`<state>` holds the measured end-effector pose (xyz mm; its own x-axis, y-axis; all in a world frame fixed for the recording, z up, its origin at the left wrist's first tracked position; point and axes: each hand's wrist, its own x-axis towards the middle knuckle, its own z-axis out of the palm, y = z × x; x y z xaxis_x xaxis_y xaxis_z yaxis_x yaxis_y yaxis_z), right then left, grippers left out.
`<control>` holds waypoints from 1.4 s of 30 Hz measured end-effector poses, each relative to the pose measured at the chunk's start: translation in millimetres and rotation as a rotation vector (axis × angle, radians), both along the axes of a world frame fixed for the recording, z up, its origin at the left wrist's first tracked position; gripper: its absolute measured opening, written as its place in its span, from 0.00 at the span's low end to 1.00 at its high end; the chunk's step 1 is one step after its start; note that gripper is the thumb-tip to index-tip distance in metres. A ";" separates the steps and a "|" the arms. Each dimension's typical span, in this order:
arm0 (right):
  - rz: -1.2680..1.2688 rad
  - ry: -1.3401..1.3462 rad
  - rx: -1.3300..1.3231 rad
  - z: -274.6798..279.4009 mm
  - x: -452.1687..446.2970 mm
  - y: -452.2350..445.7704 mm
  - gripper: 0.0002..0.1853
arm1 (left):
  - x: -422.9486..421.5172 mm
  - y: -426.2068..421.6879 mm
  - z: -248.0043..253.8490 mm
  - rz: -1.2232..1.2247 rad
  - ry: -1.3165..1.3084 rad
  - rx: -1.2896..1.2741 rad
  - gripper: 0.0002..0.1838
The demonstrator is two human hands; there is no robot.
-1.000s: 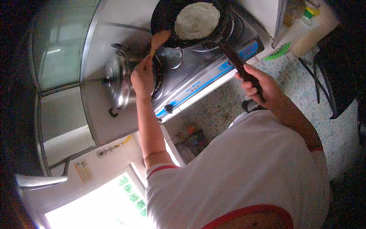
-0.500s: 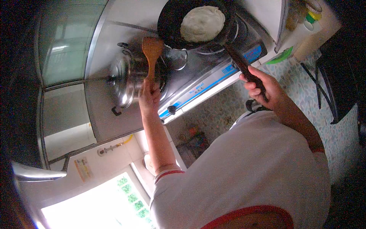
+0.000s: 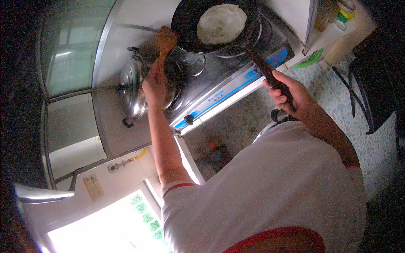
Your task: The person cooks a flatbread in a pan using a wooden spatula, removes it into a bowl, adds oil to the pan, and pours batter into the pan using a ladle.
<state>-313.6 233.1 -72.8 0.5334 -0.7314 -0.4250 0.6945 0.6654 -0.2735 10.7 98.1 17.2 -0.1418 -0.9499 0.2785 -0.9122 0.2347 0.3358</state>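
Observation:
My left hand (image 3: 155,87) is closed around the handle of a wooden spatula (image 3: 166,39). The spatula's broad end is raised beside the left rim of a dark frying pan (image 3: 184,27), slightly smeared by motion. In the pan lies a pale, round flatbread (image 3: 221,24), flat on the bottom. My right hand (image 3: 292,93) grips the pan's long dark handle (image 3: 270,71). Beneath and beside my left forearm stands a lidded steel pot (image 3: 133,86), partly hidden by that hand.
The pan and pot are on a gas stove (image 3: 219,95) with a blue-striped front and a black knob (image 3: 189,120). A glass-fronted cabinet (image 3: 76,50) is at left, and a range-like metal edge (image 3: 46,193) below it. A black chair-like object (image 3: 375,80) stands at right on the patterned floor.
My left hand and the spatula have moved up and to the left, over the pot. The right hand keeps its grip on the handle, and the pan sits nearly where it was.

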 end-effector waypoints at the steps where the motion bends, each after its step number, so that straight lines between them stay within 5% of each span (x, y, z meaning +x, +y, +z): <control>1: -0.005 0.009 0.001 -0.1 0.2 0.0 0.18 | 4.5 -13.7 2.4 -0.006 -0.104 -0.018 0.15; 6: -0.035 0.005 -0.010 -7.3 2.1 -1.5 0.18 | -3.4 -34.1 28.2 -0.099 -0.431 -0.064 0.14; 12: 0.002 -0.011 0.017 -3.3 0.1 -2.6 0.18 | -10.1 -36.4 35.2 -0.077 -0.238 0.330 0.15; 17: -0.099 -0.015 0.139 8.2 4.1 -3.2 0.17 | -19.7 -37.7 27.9 -0.299 -0.092 0.493 0.15; 20: -0.092 0.027 0.095 2.4 3.8 -4.8 0.17 | -26.3 -41.9 24.0 -0.191 0.252 0.654 0.14; 26: -0.065 -0.025 -0.016 -6.6 2.9 -1.6 0.17 | -27.0 -40.5 -0.6 -0.267 -0.115 0.203 0.13; 33: -0.022 -0.017 -0.017 -8.7 -0.3 -6.0 0.18 | -45.5 -8.8 9.9 -0.030 -0.038 0.195 0.10; 36: -0.035 0.030 -0.008 1.3 0.3 -2.4 0.18 | -39.1 -2.8 3.0 -0.055 -0.057 -0.057 0.13; 39: -0.037 0.016 0.008 4.3 0.3 -1.6 0.18 | -39.2 4.7 8.5 -0.089 -0.382 -0.246 0.15; 42: -0.046 -0.026 -0.007 -8.9 1.3 -3.5 0.17 | -40.4 9.7 4.2 0.093 -0.496 -0.084 0.17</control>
<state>-312.3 229.6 -81.7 0.5101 -0.7583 -0.4059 0.7314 0.6307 -0.2593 -29.7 107.8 21.3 -0.1922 -0.9419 0.2753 -0.9754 0.1524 -0.1593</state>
